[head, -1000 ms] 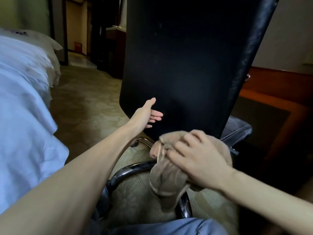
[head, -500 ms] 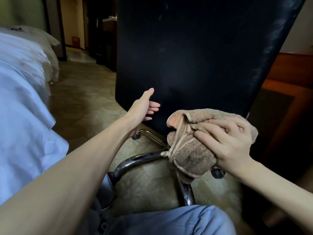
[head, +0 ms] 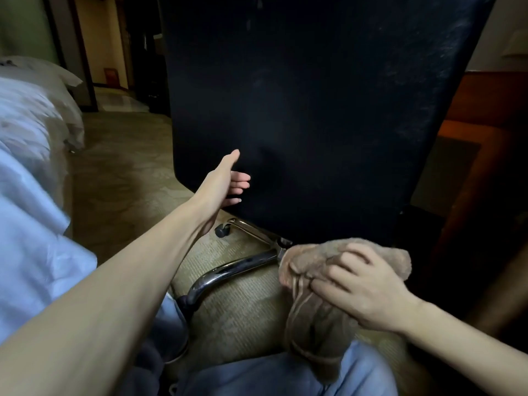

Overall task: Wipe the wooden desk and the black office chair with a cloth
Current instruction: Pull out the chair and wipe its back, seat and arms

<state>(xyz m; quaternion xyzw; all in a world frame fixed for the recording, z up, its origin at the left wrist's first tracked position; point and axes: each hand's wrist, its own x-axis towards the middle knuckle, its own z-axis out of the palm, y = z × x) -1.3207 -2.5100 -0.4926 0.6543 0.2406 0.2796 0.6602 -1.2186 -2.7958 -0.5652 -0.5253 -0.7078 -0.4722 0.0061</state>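
a black office chair (head: 314, 110) fills the middle of the view, its tall backrest seen from behind. the person's left hand (head: 221, 185) is open at the backrest's lower left edge, thumb up and fingers lying against the back panel. the right hand (head: 360, 284) grips a bunched brown cloth (head: 311, 307) below the backrest's lower right, just beside the chair's chrome base (head: 240, 267); a bed (head: 31, 195) lies left of the chair and the wooden worktop (head: 480, 115) is behind its right edge.
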